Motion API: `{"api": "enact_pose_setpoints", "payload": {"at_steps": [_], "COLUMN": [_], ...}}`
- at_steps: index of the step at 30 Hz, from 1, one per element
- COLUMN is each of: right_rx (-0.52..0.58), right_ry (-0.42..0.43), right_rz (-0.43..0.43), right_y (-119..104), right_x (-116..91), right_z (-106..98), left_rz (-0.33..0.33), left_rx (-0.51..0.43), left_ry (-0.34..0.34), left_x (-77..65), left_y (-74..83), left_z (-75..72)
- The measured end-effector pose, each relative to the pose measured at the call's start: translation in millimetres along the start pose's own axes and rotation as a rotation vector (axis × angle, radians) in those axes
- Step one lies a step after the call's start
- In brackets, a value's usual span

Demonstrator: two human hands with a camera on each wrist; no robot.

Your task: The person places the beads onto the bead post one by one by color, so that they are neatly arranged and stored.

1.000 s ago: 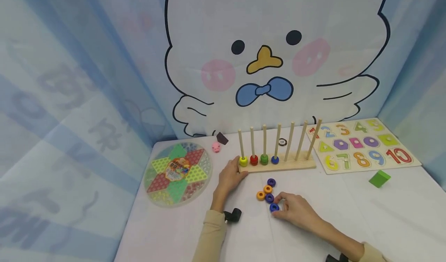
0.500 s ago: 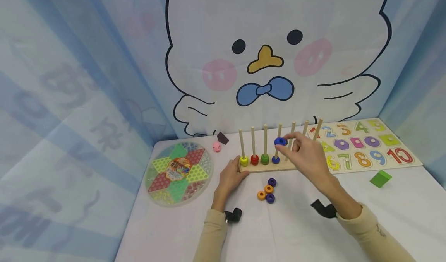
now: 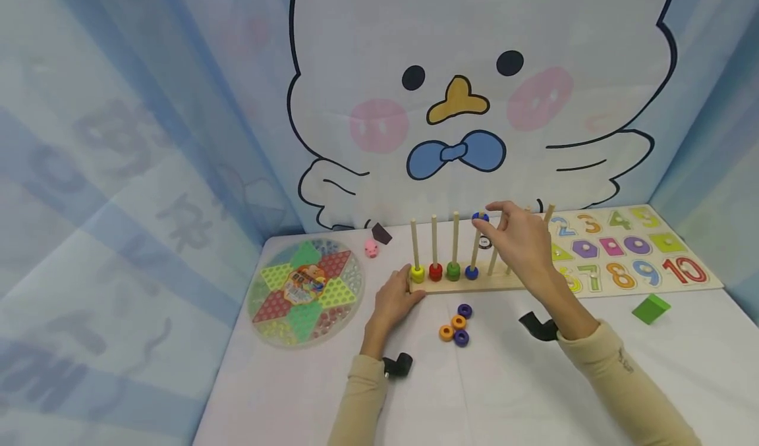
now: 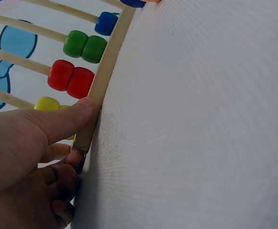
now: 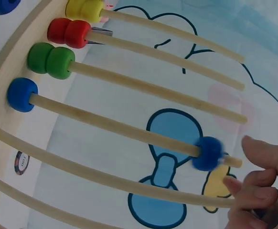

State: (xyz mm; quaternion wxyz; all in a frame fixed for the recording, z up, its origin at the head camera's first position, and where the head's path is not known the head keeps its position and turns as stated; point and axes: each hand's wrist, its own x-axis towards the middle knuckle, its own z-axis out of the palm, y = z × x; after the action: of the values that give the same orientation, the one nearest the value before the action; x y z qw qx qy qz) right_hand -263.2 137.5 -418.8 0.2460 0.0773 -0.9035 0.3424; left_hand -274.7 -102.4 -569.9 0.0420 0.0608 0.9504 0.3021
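Left hand (image 3: 393, 298) grips our pale-wood rack (image 3: 491, 282) at nine o'clock. Right hand (image 3: 522, 243) hovers, unclasped, beside a round blue bead (image 5: 208, 153), light-looking wood, rim-pinchable.

Upper blue bead (image 5: 208, 153) blurred; number board (image 3: 625, 258) partly hidden.

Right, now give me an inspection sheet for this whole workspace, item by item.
Surface: white-covered table.
Job's things: seven-peg rack; yellow beads, red beads and green beads seated in pairs; lower blue bead seated, upper blue bead near the tip of the same peg; two orange beads and two purple beads loose in front.
Clutter: round game board, pink figurine, dark piece, number puzzle board, green block, small disc.
Grips: left grip holds the rack's end; right grip beside the upper blue bead, not holding it.
Cables: nothing seen.
Surroundings: curtain with a cartoon bird.
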Motion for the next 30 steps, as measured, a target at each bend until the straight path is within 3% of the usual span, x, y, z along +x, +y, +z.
{"api": "enact_pose_setpoints", "payload": {"at_steps": [3, 5, 7, 12, 14, 16, 22, 30], "right_rx": [0.052, 0.096, 0.135, 0.154, 0.143, 0.148, 0.143, 0.080], "right_ry": [0.035, -0.002, -0.117, -0.534, -0.638, -0.690, -0.716, -0.631], "right_rz": [-0.045, -0.062, -0.039, 0.105, 0.133, 0.148, 0.107, 0.134], "right_y": [1, 2, 7, 32, 43, 50, 62, 62], "right_x": [-19, -36, -53, -80, -86, -89, -96, -99], "right_z": [5, 11, 19, 47, 55, 59, 64, 64], "left_rz": [-0.010, -0.015, -0.015, -0.002, 0.001, 0.003, -0.004, 0.025], "left_rx": [0.000, 0.002, 0.002, -0.003, -0.004, 0.001, 0.004, 0.025], "left_ry": [-0.004, -0.004, 0.000, 0.017, 0.017, 0.011, 0.011, 0.046], "left_x": [0.0, -0.1, 0.2, 0.5, 0.8, 0.9, 1.3, -0.3], "left_y": [0.1, 0.0, 0.2, 1.5, 2.1, 2.7, 1.9, 3.4], "left_z": [0.3, 0.3, 0.1, -0.7, -0.5, -0.1, 1.3, 0.4]}}
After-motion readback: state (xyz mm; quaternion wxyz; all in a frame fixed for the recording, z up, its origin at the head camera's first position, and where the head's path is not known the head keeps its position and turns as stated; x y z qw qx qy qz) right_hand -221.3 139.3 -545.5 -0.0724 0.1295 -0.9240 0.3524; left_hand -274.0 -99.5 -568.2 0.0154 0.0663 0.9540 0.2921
